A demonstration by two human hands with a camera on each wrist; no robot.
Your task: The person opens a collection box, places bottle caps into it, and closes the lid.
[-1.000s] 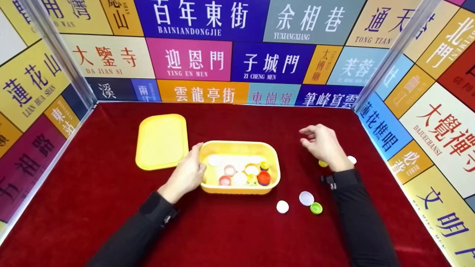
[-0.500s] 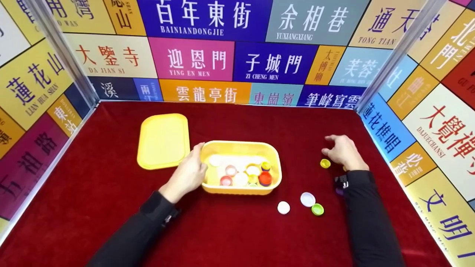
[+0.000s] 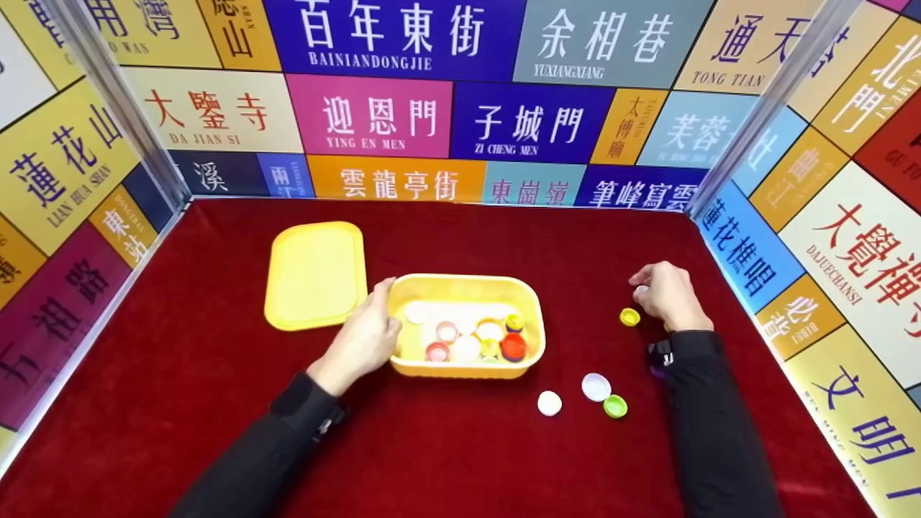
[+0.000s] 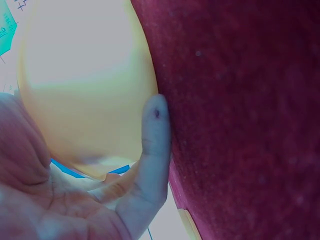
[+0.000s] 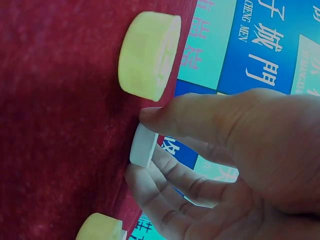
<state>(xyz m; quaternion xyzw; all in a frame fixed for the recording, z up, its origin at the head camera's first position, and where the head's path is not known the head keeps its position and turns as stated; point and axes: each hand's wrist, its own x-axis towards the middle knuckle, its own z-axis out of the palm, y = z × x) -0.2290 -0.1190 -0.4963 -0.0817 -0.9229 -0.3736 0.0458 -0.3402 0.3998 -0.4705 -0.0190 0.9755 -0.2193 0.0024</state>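
A yellow plastic box (image 3: 468,370) stands on the red cloth with several bottle caps of mixed colours inside. My left hand (image 3: 357,342) grips its left end; in the left wrist view a finger (image 4: 156,135) lies along the box wall (image 4: 95,110). Over on the right, my right hand (image 3: 669,295) pinches a small white bottle cap (image 5: 143,145) between thumb and fingers, at the cloth. A yellow cap (image 3: 629,316) lies just beside that hand. Another yellow cap (image 5: 100,228) shows low in the right wrist view, mostly hidden from the head by the wrist.
A yellow lid (image 3: 316,273) lies flat behind the left hand. Near the box's front right are a white cap (image 3: 550,403), a pale lilac cap (image 3: 596,387) and a green cap (image 3: 615,406). A purple cap (image 3: 656,372) is partly under the right sleeve. Printed walls enclose the table.
My right hand moved right and toward me, from beside the box to the far right caps, and its fingers closed on the white bottle cap. My left hand stayed on the box.
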